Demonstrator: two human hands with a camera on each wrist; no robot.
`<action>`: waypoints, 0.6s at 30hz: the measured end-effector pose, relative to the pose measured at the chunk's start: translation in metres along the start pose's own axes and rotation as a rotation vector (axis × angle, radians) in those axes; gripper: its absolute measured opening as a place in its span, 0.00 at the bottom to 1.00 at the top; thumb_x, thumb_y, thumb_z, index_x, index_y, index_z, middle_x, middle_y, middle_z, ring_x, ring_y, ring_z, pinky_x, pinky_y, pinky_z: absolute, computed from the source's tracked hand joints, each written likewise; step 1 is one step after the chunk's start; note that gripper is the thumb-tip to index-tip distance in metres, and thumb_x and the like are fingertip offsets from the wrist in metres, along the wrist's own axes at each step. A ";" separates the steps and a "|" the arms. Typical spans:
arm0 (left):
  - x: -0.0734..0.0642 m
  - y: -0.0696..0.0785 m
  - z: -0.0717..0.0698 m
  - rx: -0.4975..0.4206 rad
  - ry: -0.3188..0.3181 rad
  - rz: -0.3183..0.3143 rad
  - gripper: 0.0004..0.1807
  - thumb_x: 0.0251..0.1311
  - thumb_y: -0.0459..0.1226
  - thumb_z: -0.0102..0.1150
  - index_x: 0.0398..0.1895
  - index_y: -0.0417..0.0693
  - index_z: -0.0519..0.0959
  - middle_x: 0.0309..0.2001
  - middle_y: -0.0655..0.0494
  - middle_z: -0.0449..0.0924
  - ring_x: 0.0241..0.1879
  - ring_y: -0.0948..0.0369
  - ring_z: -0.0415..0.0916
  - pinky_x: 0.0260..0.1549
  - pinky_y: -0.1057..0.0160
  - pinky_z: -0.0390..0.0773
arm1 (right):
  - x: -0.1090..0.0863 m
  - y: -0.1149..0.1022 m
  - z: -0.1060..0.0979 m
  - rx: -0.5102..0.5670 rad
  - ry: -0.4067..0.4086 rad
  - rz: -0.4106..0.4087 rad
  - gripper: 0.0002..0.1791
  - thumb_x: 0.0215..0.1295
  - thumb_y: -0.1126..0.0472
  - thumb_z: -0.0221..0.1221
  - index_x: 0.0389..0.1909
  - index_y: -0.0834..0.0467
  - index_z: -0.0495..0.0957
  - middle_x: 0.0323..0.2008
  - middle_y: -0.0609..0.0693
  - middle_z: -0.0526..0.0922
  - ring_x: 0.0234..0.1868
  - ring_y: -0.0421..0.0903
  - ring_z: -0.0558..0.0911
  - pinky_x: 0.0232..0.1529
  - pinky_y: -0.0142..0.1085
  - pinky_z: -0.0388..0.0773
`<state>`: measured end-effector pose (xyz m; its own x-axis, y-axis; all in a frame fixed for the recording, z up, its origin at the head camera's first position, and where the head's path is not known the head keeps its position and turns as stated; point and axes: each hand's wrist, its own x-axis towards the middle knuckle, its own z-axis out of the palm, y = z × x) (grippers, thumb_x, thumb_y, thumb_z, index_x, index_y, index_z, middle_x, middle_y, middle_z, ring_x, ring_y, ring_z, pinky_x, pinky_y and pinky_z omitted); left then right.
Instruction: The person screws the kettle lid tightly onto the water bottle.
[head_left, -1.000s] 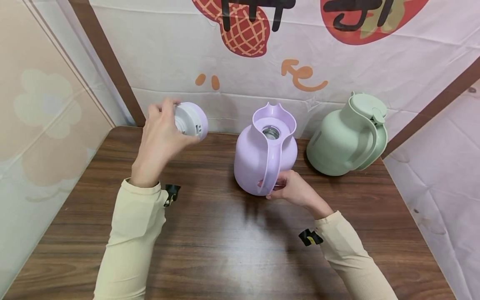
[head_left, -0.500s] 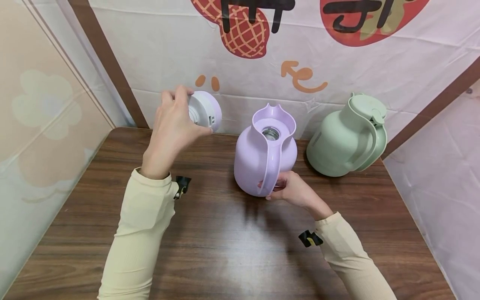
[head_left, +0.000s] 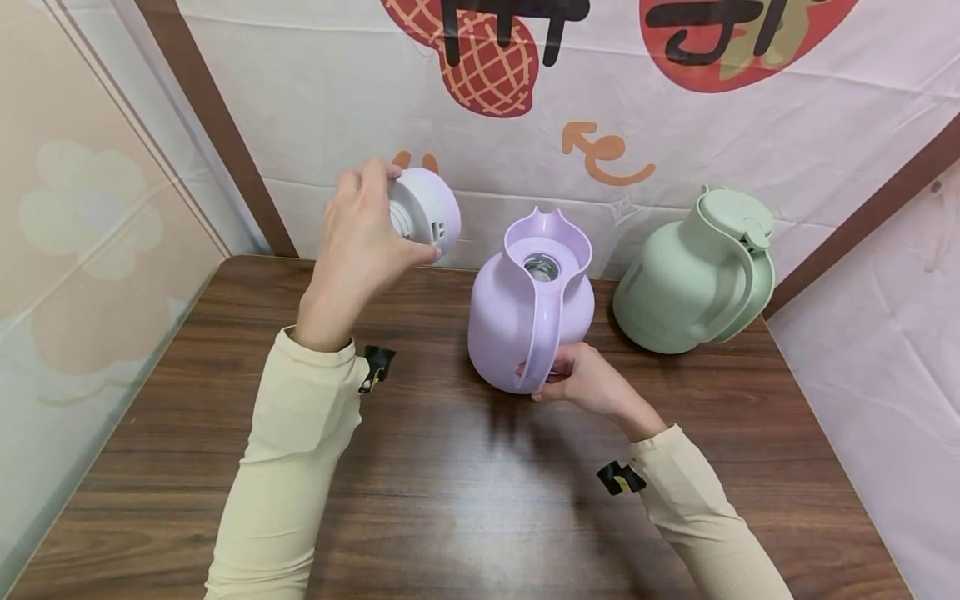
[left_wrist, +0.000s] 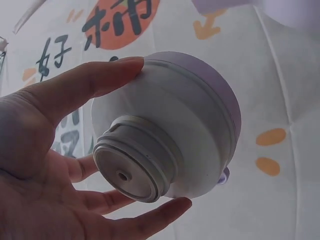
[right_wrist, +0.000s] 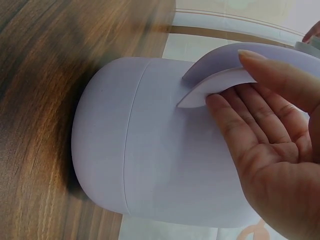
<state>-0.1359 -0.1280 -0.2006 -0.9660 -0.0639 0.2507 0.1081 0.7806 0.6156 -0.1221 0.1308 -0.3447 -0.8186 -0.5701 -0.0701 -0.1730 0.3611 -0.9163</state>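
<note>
One left hand point(head_left: 358, 242) pinches a round purple-white lid point(head_left: 426, 204); loosening could drop it. The right hand point(head_left: 588, 379) holds a curved purple handle point(head_left: 549, 321).

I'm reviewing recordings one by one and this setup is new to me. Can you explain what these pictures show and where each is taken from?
There is no machine here: these are a person's two bare hands. The head pictures come from a camera worn on the head, looking forward and down. The other two come from cameras worn on each wrist, each looking at that hand's work.

On the wooden table stand a purple jug, its mouth uncovered, and to its right a green jug with its lid on. The left hand holds a purple-topped lid in the air; its pale underside and narrower plug show in the left wrist view. The right hand grips the purple jug's handle.
</note>
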 end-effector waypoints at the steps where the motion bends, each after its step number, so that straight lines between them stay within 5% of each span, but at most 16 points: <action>1: 0.001 0.002 0.000 -0.002 0.000 0.005 0.42 0.36 0.39 0.71 0.58 0.43 0.61 0.54 0.39 0.62 0.50 0.42 0.63 0.48 0.48 0.63 | 0.000 0.000 0.000 -0.001 0.001 0.000 0.18 0.46 0.74 0.64 0.42 0.68 0.79 0.39 0.56 0.83 0.44 0.46 0.80 0.40 0.34 0.76; 18: 0.014 0.041 0.012 0.007 -0.053 0.009 0.42 0.36 0.39 0.71 0.55 0.41 0.57 0.49 0.40 0.63 0.46 0.45 0.67 0.45 0.52 0.69 | 0.000 -0.001 -0.001 0.015 0.001 0.009 0.18 0.46 0.73 0.64 0.42 0.68 0.79 0.39 0.56 0.83 0.43 0.45 0.80 0.39 0.35 0.76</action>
<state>-0.1482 -0.0897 -0.1810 -0.9761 -0.0237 0.2161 0.1155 0.7855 0.6080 -0.1223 0.1308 -0.3439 -0.8206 -0.5661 -0.0781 -0.1571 0.3549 -0.9216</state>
